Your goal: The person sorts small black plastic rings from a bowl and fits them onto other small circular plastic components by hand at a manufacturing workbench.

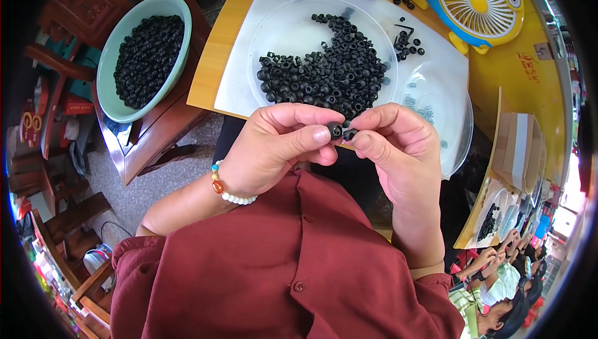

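My left hand [274,145] has its fingers closed on 1 bead [336,130], pinched between thumb and index finger. The bead is black, glossy and rounded, with a round opening facing me and a pale glint inside. My right hand [405,143] has its fingers gripping a smaller black piece [351,135] just beside the bead; I cannot tell whether the 2 touch, and the fingertips hide most of the piece's shape. I hold both at the near edge of the surface [208,71], by the near rim of the clear tray [254,37].

In that tray I see a heap of black parts [336,77], many round with open ends. Toward the surface's right edge lie a hex key [405,28] and a clear dish [468,143] with small clear bits [425,113]. The yellow-and-blue fan [478,4] stands toward the far right corner. Off the left edge, a green basin [103,84] holds more black parts.
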`<state>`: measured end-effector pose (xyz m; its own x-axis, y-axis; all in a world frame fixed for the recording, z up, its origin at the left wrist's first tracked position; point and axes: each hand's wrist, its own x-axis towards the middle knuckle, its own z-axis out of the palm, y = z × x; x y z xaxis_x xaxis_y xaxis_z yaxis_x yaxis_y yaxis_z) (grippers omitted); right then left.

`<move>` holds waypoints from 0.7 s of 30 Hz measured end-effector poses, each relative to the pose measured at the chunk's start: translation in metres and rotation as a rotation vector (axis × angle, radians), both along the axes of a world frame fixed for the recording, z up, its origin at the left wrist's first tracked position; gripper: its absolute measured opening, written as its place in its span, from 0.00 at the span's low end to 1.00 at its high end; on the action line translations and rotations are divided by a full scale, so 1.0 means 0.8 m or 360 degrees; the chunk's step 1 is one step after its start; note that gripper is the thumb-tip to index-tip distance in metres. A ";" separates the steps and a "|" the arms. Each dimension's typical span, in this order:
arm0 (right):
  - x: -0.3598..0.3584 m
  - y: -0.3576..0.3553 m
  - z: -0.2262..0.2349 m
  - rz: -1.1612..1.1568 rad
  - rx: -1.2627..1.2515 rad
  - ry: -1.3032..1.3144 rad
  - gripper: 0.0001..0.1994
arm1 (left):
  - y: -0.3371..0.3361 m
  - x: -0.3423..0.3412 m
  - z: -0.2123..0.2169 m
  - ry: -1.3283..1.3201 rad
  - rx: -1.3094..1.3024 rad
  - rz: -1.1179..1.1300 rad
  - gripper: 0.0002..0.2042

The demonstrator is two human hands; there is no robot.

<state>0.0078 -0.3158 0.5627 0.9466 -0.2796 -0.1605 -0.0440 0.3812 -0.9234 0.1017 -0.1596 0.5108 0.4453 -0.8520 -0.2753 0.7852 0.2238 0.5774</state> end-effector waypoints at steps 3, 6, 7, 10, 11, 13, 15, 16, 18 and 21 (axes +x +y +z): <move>0.000 0.001 0.000 0.0028 -0.0085 0.0029 0.06 | 0.002 0.000 0.002 -0.0118 0.0062 0.0019 0.10; 0.001 0.005 0.005 0.0027 -0.0017 0.0054 0.05 | 0.005 0.001 0.004 -0.0231 0.0149 -0.0004 0.10; 0.001 0.006 0.005 0.0029 -0.0017 0.0057 0.05 | 0.005 0.001 0.003 -0.0228 0.0149 -0.0002 0.10; 0.001 0.006 0.007 0.0054 -0.0156 0.0087 0.05 | 0.003 0.001 -0.001 -0.0311 0.0080 0.0021 0.10; 0.001 0.009 0.009 0.0031 -0.0182 0.0110 0.05 | 0.004 0.001 -0.002 -0.0363 0.0074 0.0035 0.10; 0.000 0.012 0.009 0.0011 -0.0207 0.0135 0.05 | 0.004 0.002 -0.004 -0.0412 0.0069 0.0050 0.10; -0.002 0.014 0.006 0.0019 -0.0438 0.0081 0.06 | 0.006 0.003 -0.004 -0.0476 0.0038 0.0058 0.09; -0.003 0.013 0.004 0.0022 -0.0436 0.0083 0.06 | 0.006 0.003 -0.005 -0.0474 0.0041 0.0061 0.09; -0.005 0.009 0.001 0.0096 -0.0514 0.0019 0.08 | 0.006 0.003 -0.009 -0.0439 -0.0050 0.0018 0.10; -0.002 0.009 0.003 0.0079 -0.0221 0.0063 0.09 | 0.007 0.004 -0.014 -0.0144 -0.0115 -0.0119 0.10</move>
<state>0.0062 -0.3089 0.5647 0.9536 -0.2547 -0.1608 -0.0968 0.2463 -0.9644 0.1051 -0.1541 0.4998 0.4000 -0.9000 -0.1734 0.7467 0.2103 0.6310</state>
